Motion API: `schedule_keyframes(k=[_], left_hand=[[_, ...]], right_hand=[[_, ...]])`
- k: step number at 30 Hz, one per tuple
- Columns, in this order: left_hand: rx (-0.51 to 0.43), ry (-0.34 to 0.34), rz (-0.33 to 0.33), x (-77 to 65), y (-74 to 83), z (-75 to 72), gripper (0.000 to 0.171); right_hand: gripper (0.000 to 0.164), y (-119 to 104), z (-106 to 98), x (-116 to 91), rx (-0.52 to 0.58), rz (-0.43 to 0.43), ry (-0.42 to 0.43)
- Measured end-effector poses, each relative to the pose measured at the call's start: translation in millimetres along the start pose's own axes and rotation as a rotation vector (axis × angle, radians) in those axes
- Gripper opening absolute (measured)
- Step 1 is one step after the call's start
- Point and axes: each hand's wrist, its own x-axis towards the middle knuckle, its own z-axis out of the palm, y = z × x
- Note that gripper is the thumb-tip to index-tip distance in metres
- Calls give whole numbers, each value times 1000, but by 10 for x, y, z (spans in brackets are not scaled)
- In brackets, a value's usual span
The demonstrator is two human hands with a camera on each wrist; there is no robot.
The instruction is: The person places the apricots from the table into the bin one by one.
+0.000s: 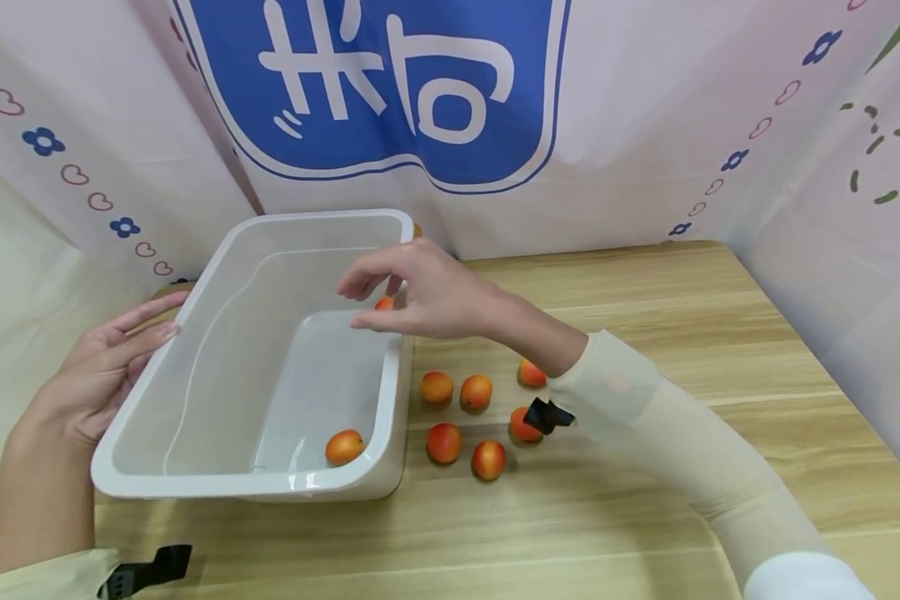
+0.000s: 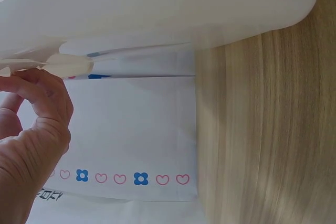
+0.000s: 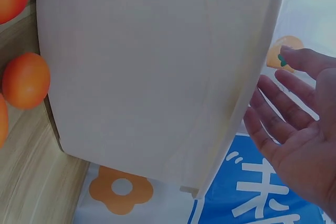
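A white plastic tub (image 1: 225, 487) stands on the wooden table. My left hand (image 1: 97, 375) grips its left rim; in the left wrist view that hand (image 2: 39, 129) has bent fingers at the tub's edge. One orange-red apricot (image 1: 344, 447) lies in the tub's near right corner. Over the right rim hangs my right hand (image 1: 427, 292), fingers parted. Another apricot (image 1: 385, 304) shows just below it, partly hidden by the fingers, apparently not held. From the right wrist, the hand (image 3: 294, 124) has spread fingers with nothing between them.
Several apricots (image 1: 444, 442) lie on the table right of the tub, some beneath my right forearm. A printed cloth (image 1: 622, 167) hangs behind the tub and along the sides. The wooden table (image 1: 607, 533) extends to the right.
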Motion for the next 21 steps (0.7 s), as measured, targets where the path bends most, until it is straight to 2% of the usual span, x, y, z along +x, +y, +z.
schedule_keyframes(k=[4,11,21], left_hand=[[-4,-20,3,-4,-9,-15,45],[-4,-11,3,-9,-6,-16,45],[-5,-6,8,5,-17,-10,44]], right_hand=[[29,9,-51,-91,-3,-26,42],[25,66,-124,-205,-12,-59,79],[23,193,-183,-417,-3,-5,76]])
